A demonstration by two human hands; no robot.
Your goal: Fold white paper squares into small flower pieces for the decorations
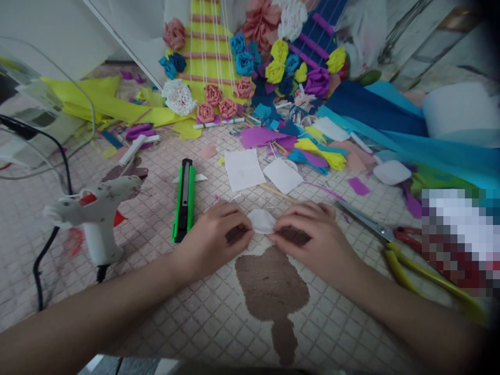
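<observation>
Between my two hands is a small piece of white paper (pixel 262 221), rounded along its top edge. My left hand (pixel 219 234) pinches its left side between thumb and fingertips. The right side is pinched the same way by my right hand (pixel 312 234). Just beyond lie two white paper squares (pixel 244 170), the right one turned at an angle and overlapping something pale. A green utility knife (pixel 184 203) rests left of my left hand. Scissors (pixel 380 229) lie to the right of my right hand, their points toward it.
At left stands a white glue gun (pixel 96 213) with a black cord. Crepe paper scraps (pixel 269 138) litter the back, before a yellow guitar-like panel (pixel 207 47) and paper flowers (pixel 205 112). Yellow-handled pliers (pixel 414 271) and a white roll (pixel 461 112) are at right.
</observation>
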